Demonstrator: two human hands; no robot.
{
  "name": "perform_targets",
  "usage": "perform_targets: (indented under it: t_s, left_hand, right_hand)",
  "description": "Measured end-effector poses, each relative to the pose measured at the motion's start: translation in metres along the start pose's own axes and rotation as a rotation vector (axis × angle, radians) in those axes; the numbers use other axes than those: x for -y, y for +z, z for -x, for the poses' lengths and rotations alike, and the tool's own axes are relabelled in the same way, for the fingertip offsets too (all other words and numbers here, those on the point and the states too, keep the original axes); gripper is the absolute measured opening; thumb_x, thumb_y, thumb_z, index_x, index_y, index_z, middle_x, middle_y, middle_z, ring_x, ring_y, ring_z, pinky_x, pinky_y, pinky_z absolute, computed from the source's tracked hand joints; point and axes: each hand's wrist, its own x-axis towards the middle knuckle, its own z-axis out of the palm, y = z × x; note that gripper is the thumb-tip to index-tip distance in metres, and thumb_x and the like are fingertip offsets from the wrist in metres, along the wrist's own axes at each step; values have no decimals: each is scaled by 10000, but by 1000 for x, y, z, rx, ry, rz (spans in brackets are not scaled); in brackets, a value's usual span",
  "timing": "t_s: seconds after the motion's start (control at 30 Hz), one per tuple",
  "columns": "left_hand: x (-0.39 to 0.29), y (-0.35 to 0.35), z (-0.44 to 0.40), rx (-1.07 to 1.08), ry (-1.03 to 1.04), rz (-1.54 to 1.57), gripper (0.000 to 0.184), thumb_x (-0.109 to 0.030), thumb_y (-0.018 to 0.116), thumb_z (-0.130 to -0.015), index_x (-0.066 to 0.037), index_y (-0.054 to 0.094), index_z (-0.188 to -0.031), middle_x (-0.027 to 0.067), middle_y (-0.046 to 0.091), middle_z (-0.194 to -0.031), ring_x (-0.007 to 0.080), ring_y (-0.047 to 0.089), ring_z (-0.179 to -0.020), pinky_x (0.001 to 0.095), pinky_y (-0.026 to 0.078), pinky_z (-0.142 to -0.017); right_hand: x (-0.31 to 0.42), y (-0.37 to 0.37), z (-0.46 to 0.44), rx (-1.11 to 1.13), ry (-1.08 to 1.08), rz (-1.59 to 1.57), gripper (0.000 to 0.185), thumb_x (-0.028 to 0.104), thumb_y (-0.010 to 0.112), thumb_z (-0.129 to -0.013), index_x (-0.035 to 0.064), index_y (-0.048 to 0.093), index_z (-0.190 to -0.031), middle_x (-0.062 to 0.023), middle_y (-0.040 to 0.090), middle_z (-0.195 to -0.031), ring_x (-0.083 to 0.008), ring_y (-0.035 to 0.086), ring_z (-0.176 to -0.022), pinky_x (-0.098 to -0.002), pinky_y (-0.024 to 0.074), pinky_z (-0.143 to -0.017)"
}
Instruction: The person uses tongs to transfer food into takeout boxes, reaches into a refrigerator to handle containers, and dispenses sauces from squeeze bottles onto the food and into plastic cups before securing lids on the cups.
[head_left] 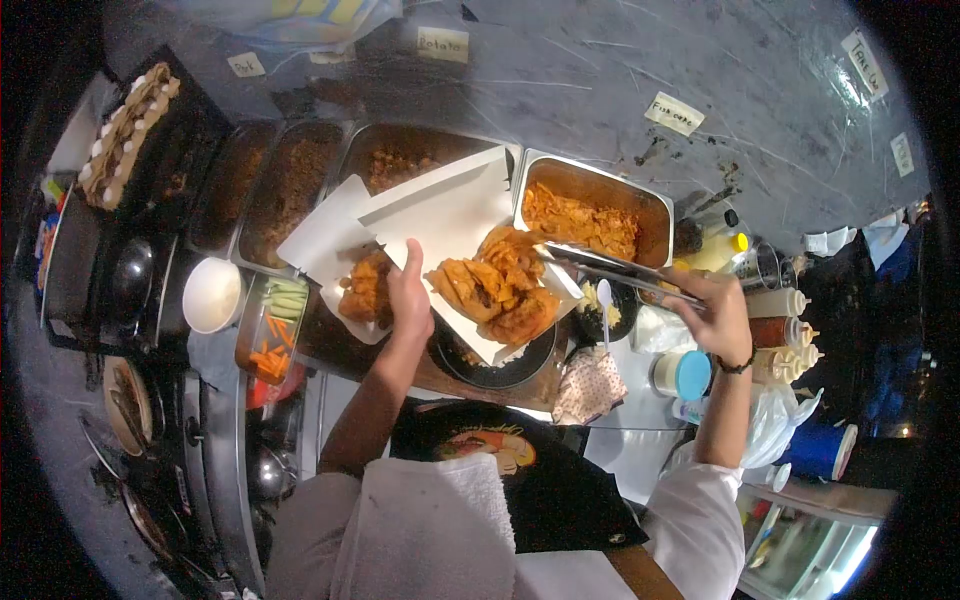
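Note:
My left hand (408,300) is closed on the near left side of an open white takeout box (445,205), thumb up along its wall. Several pieces of golden fried chicken (490,290) fill the box. In my right hand (718,312) is a pair of metal tongs (625,268), their tips at the chicken's upper right edge; whether they pinch a piece, I cannot tell. A second open white box (325,225) with fried chicken (367,290) sits just left of my left hand. Under the held box, a dark round pan (500,375) is partly hidden.
Metal food trays line the back, one with orange-brown shredded food (580,220). At left are a white bowl (213,295), a container of cucumber and carrot sticks (270,340) and an egg carton (128,135). Sauce bottles (785,330) and a blue-lidded jar (683,376) stand at right.

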Motion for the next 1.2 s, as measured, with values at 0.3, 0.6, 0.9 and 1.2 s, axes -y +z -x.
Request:
perform_targets:
  t_s: [0.3, 0.6, 0.9, 1.2]
  left_hand:
    - [-32, 20, 29, 8, 14, -124, 476, -342, 551, -933, 67, 521, -1176, 103, 557, -1133, 163, 491, -1024, 320, 372, -906]
    - [-20, 7, 15, 98, 14, -112, 455, -323, 538, -942, 61, 520, -1185, 89, 556, -1158, 166, 492, -1044, 321, 369, -921]
    - [-19, 6, 10, 64, -27, -65, 497, -374, 547, -928, 58, 522, -1174, 89, 564, -1133, 175, 513, -1026, 323, 385, -909]
    - [-11, -2, 1, 24, -56, -3, 565, -391, 585, -902, 72, 478, -1208, 110, 551, -1133, 182, 522, -1008, 320, 407, -881]
  right_hand:
    - [42, -5, -49, 148, -364, 425, 315, 178, 671, -720, 32, 642, -997, -77, 541, -603, -258, 555, -526, -369, 445, -492]
    - [43, 1, -70, 213, -455, 472, 307, 223, 671, -727, 58, 659, -986, -55, 509, -550, -233, 542, -500, -365, 426, -472]
    - [21, -20, -40, 122, -66, 23, 254, 165, 702, -754, 6, 683, -951, -160, 668, -782, -291, 631, -648, -338, 482, -594]
    - [-44, 3, 6, -52, 476, -341, 314, 211, 687, -810, -37, 661, -1001, -144, 685, -832, -169, 609, -716, -283, 466, -674]
